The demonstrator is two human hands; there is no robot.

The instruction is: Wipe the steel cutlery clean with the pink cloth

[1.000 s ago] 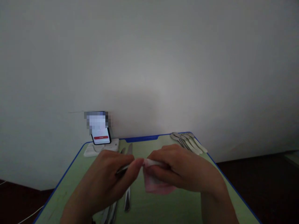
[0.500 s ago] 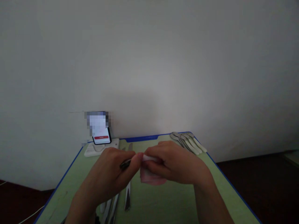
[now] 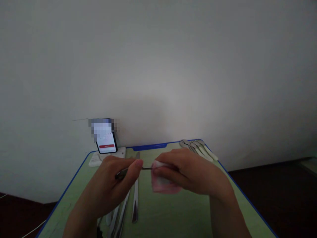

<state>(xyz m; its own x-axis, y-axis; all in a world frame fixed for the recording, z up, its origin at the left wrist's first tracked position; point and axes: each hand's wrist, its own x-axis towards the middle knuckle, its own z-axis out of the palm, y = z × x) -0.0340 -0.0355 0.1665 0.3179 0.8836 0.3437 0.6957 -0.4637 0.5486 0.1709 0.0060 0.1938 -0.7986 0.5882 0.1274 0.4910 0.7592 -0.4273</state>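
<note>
Dim shot, so details are a bit murky. The left hand [image 3: 116,180] has its grip pinched on a thin piece of cutlery [image 3: 131,170], thumb on top, handle end poking out toward 8 o'clock. The other end of that piece runs straight into a pinkish cloth [image 3: 163,183] that the right hand [image 3: 188,172] has bunched up and squeezed between thumb and fingers, so that grip is closed on the cloth, with the cloth wrapped round the metal tip. I can't tell if it's a knife, fork or spoon since the business end is buried in the cloth. Both hands hover just above the middle of the green bench [image 3: 173,215] with the blue edge.

No actual containers anywhere in view; everything lies loose on the bench top.

Counts, as best I can make out: under the left hand, at about 7 o'clock from the cloth, there's a cluster of loose cutlery [image 3: 123,211] lying lengthwise, roughly three or four pieces, with one knife-like piece [image 3: 135,201] slightly apart on the right of the bunch. At the far right corner, about 1 o'clock, a fanned group of spoons [image 3: 199,149], looks like four, pale handles pointing toward 4 o'clock. At the far left corner, about 11 o'clock, one phone [image 3: 106,140] stands leaning against the wall on one flat white box [image 3: 99,159].
</note>
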